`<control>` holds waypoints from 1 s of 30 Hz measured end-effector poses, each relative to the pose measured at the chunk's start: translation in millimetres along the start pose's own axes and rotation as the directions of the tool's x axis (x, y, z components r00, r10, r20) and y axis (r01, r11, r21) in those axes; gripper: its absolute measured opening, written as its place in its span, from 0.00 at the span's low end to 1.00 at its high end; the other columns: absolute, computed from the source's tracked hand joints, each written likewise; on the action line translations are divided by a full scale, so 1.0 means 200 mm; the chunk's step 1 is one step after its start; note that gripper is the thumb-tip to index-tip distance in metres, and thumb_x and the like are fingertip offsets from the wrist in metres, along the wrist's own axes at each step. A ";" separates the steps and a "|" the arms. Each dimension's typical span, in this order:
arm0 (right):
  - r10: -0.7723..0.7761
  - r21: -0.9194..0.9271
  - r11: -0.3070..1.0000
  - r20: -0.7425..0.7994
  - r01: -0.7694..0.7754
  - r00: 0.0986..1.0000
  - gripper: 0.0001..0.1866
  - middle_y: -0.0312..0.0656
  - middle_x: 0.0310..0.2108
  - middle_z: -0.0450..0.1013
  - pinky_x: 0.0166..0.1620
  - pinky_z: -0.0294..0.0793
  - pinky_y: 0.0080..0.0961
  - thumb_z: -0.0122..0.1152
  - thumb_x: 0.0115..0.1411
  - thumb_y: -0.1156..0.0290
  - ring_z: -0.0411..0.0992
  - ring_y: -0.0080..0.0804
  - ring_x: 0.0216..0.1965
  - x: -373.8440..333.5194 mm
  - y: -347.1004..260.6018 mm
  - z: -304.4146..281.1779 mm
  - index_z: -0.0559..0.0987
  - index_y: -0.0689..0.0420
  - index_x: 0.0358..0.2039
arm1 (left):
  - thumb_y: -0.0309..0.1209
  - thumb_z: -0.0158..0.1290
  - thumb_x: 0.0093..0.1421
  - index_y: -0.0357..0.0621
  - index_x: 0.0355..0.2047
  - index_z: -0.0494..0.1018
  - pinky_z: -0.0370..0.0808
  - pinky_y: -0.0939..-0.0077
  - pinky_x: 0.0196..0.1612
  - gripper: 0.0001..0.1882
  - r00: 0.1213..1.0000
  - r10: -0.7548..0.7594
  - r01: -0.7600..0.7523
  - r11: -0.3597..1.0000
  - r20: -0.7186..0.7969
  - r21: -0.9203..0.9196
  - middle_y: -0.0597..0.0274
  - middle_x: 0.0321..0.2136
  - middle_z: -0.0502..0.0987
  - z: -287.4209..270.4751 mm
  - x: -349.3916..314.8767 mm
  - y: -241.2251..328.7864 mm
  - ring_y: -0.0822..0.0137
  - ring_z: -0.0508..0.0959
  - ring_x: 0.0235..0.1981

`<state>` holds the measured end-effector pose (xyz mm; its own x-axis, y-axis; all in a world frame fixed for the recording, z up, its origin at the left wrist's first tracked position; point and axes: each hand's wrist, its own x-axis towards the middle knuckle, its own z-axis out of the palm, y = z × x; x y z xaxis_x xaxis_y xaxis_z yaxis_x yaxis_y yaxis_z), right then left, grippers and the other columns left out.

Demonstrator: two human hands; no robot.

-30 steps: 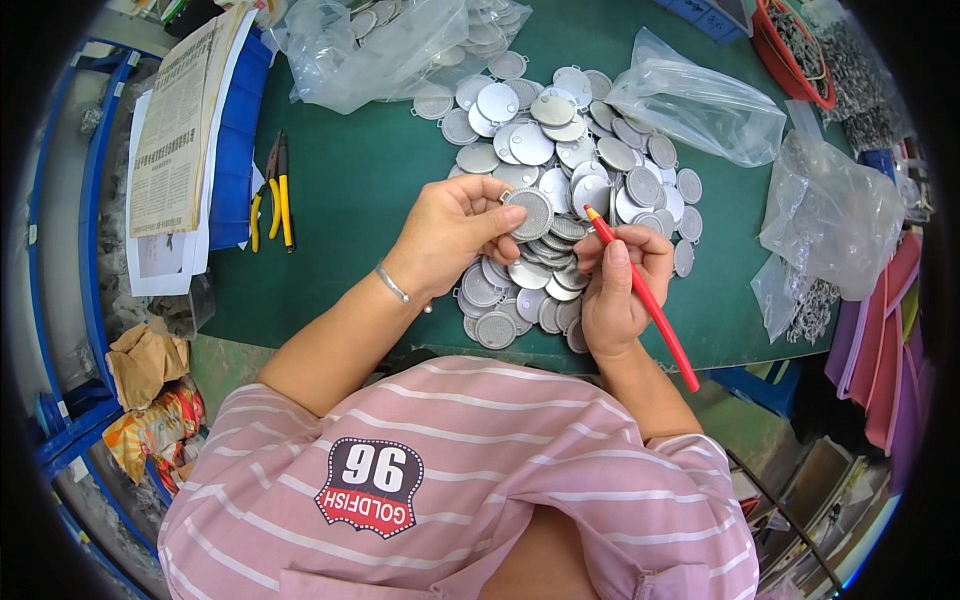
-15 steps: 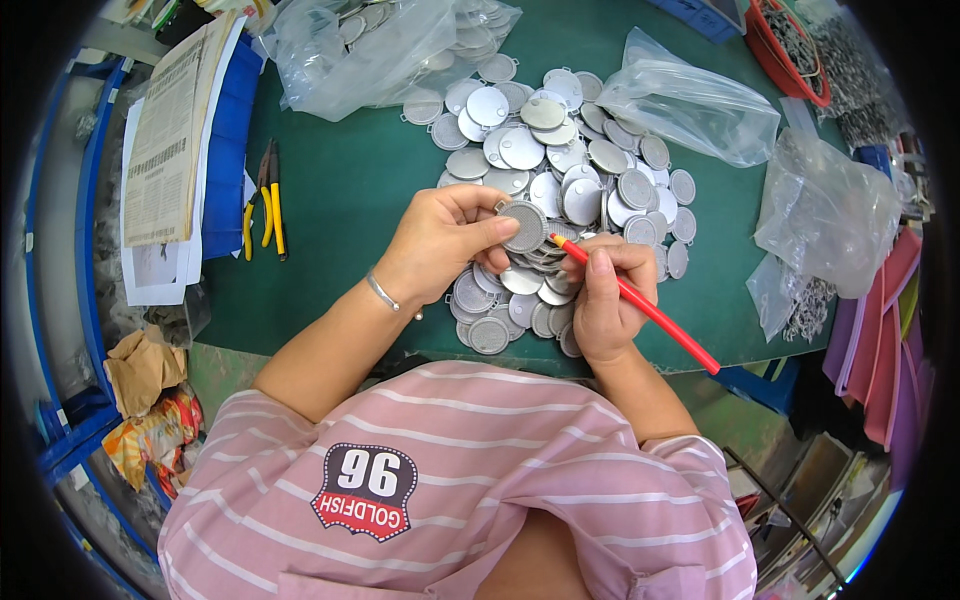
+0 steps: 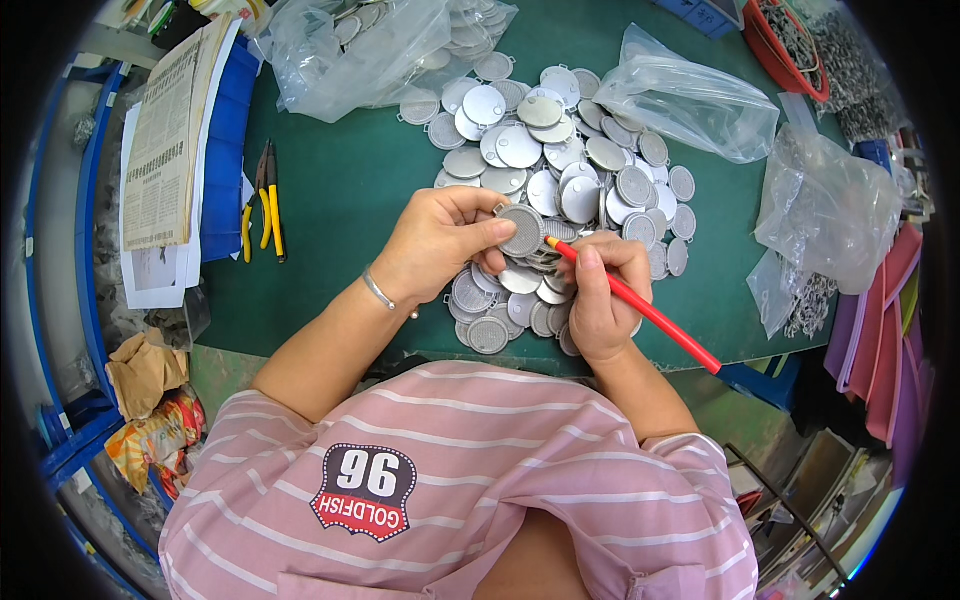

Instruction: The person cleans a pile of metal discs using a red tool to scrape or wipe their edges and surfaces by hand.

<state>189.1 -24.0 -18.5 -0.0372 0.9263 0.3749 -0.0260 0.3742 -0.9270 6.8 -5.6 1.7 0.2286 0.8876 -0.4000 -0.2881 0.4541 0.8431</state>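
"Green table point(image 3: 340, 230): what lies on it?"

"Grey discs point(image 3: 580, 200) in a loose heap, clear bags point(image 3: 690, 105) beyond and to the right. Pliers point(image 3: 266, 205) at left, near a blue bin point(image 3: 227, 175) with newspaper point(image 3: 165, 150) at its left side."

"Hands?"

"Left hand point(image 3: 440, 238) pinches one disc point(image 3: 523, 232) over the heap's near part. Right hand point(image 3: 605, 305) grips a red pencil point(image 3: 660, 320), tip at that disc's right edge; contact, cannot tell."

"Room?"

"Blue rack point(image 3: 80, 440) far left, green floor point(image 3: 225, 370) below the table edge, red basket point(image 3: 768, 55) at upper right."

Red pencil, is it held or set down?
Held: the right hand grips the red pencil, its tip beside the metal disc in the left hand.
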 end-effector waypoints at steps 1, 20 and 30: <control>-0.008 -0.015 1.000 0.005 0.008 1.000 0.03 0.44 0.22 0.69 0.25 0.64 0.17 0.48 0.58 0.78 0.64 0.22 0.20 0.00 0.00 0.00 0.65 0.63 0.29 | 0.23 0.55 0.52 0.33 0.36 0.72 0.74 0.83 0.23 0.11 1.000 -0.009 0.009 1.000 0.003 0.001 0.59 0.26 0.75 0.00 0.00 0.00 0.74 0.74 0.19; 0.035 0.103 0.994 -0.016 -0.033 0.999 0.04 0.45 0.25 0.70 0.26 0.64 0.14 0.47 0.59 0.77 0.63 0.18 0.21 0.01 -0.01 0.01 0.63 0.62 0.30 | 0.21 0.54 0.52 0.31 0.36 0.72 0.74 0.84 0.24 0.10 1.000 -0.005 0.005 0.999 0.020 0.035 0.60 0.25 0.75 0.00 0.00 0.00 0.75 0.74 0.20; 0.109 0.051 0.993 -0.008 -0.108 0.994 0.03 0.44 0.25 0.70 0.27 0.64 0.14 0.47 0.59 0.77 0.64 0.18 0.22 0.01 -0.01 0.01 0.65 0.63 0.30 | 0.21 0.54 0.52 0.32 0.36 0.72 0.74 0.84 0.25 0.10 0.999 -0.014 0.011 0.998 0.043 0.069 0.60 0.26 0.75 -0.01 0.00 0.01 0.74 0.75 0.21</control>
<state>187.5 -23.4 -15.6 -0.0318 0.9618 0.2718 -0.0725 0.2690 -0.9604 5.1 -5.4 2.6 0.2724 0.8769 -0.3959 -0.2205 0.4574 0.8615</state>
